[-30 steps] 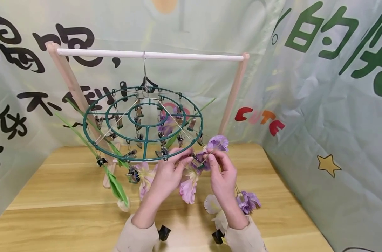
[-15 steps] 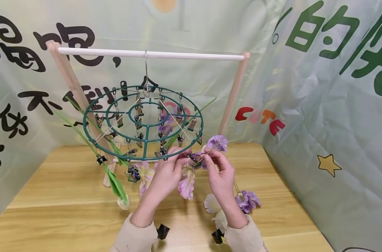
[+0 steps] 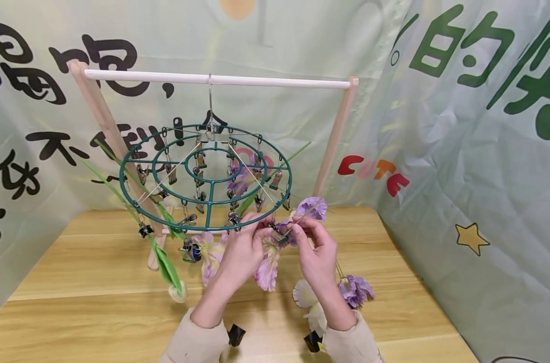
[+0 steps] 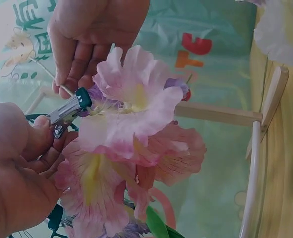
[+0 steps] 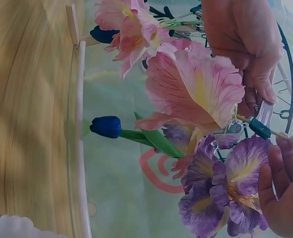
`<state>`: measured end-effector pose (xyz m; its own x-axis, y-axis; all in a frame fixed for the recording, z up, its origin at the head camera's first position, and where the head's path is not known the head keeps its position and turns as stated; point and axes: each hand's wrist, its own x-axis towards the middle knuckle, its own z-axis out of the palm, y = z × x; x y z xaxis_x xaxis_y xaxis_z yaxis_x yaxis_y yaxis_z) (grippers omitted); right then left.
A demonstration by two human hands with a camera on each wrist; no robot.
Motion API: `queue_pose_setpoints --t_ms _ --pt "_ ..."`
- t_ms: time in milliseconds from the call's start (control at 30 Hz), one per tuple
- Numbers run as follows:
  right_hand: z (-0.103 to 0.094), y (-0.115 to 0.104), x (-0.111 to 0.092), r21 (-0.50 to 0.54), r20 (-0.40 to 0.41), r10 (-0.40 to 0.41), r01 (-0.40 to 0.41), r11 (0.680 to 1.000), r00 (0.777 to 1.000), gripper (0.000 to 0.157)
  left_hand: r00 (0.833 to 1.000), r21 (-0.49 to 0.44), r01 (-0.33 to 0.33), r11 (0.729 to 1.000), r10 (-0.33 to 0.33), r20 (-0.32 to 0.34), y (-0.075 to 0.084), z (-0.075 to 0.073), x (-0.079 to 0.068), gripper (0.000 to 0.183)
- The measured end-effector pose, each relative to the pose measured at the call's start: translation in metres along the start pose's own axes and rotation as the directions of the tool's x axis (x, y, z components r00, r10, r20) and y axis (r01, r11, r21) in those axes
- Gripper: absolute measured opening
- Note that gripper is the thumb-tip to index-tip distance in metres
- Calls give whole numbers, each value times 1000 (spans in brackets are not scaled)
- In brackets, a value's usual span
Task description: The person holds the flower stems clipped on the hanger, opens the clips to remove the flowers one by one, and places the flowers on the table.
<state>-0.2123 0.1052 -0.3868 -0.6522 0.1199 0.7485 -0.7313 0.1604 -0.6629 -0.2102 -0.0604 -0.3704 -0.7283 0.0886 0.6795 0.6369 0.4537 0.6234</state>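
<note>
One clip (image 4: 69,110) in left hand (image 3: 241,249), stem (image 5: 243,118) in right (image 3: 319,254)

Shiny metal beside soft cloth and grained wood

The clip (image 4: 66,111) is glossy metal with a smooth, plastic-looking tip (image 4: 83,98). The round hanger (image 3: 211,203) wears a smooth, shiny coating; its hook (image 3: 210,96) is bare, bright metal. The pink flower (image 4: 134,120) looks like thin matt cloth, veined and crinkled. The upright (image 3: 336,141) is matt wood, the tabletop (image 3: 98,312) smooth wood grain with a soft sheen, the backdrop (image 3: 425,151) creased, faintly glossy sheeting
</note>
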Motion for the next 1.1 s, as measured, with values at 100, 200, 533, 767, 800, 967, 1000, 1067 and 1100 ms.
queue_pose_setpoints --t_ms 100,200,533,767,800,967,1000,1067,1100 --pt "-1 0 0 6 3 -3 2 1000 1000 5 1000 1 -9 1000 9 -7 0 2 0 17" --pt "0 -1 0 26 9 -1 1 1000 1000 6 1000 0 -12 1000 12 -9 0 2 0 17" --pt "1 -2 -2 102 30 -2 -2 995 1000 7 1000 -16 -12 1000 12 -1 0 1 -1 17" --pt "1 -2 -2 100 30 -18 15 995 999 8 999 -28 -30 999 30 -14 -1 1 0 15" --pt "2 -2 -2 101 28 -19 16 995 999 8 999 -27 -29 999 28 -14 -1 2 -1 14" --pt "2 -2 -2 101 20 -33 30 994 999 8 1000 -24 -25 999 25 -13 -1 3 -1 14" --pt "2 -2 -2 102 20 -34 32 994 999 8 1000 -27 -22 999 22 -14 -1 3 -1 13" --pt "3 -2 -2 102 22 -35 33 994 999 9 1000 -28 -24 999 24 -18 -1 3 -1 13" --pt "3 -2 -2 103 25 -32 29 994 999 9 999 -27 -25 999 25 -21 -2 4 -1 13"
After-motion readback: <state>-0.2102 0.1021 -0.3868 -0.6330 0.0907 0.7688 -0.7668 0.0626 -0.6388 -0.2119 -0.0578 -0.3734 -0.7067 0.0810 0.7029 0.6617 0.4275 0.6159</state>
